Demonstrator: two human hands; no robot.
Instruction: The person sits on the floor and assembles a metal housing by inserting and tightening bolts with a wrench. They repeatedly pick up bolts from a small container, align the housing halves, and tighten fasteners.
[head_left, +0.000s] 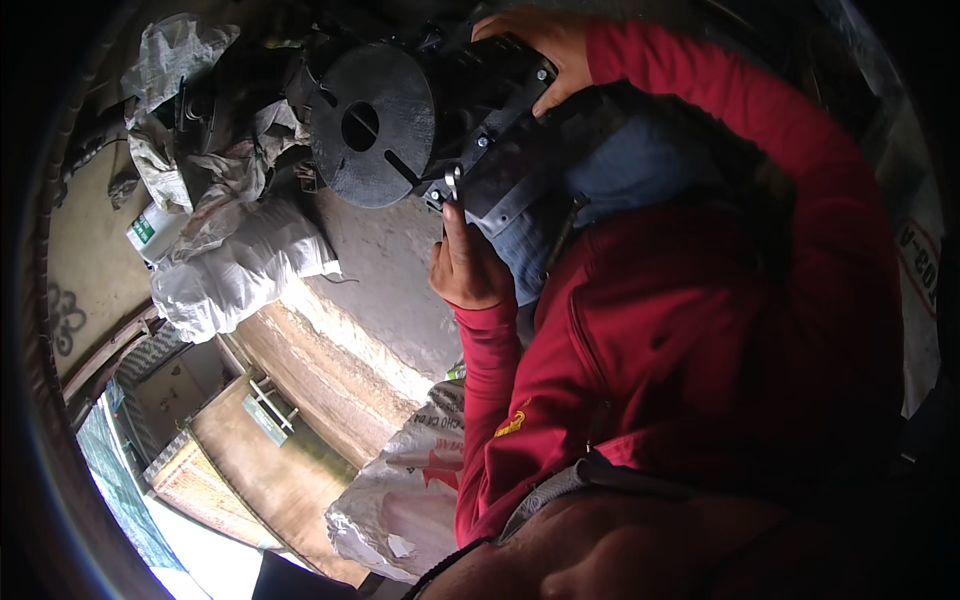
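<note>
One wrench (450,182) juts beyond the left hand (472,268), whose grip pinches its handle.

- Lower middle of the frame: dark capital lettering and red print on a creased white sack (405,490).
- Right edge: large dark characters, upside down, beside a red line on a pale sheet (920,265).
- Left: green label (143,231), print too small to read, on a white container (151,243).
- Lower centre: yellow emblem (511,424) on a red sleeve (490,470).
</note>
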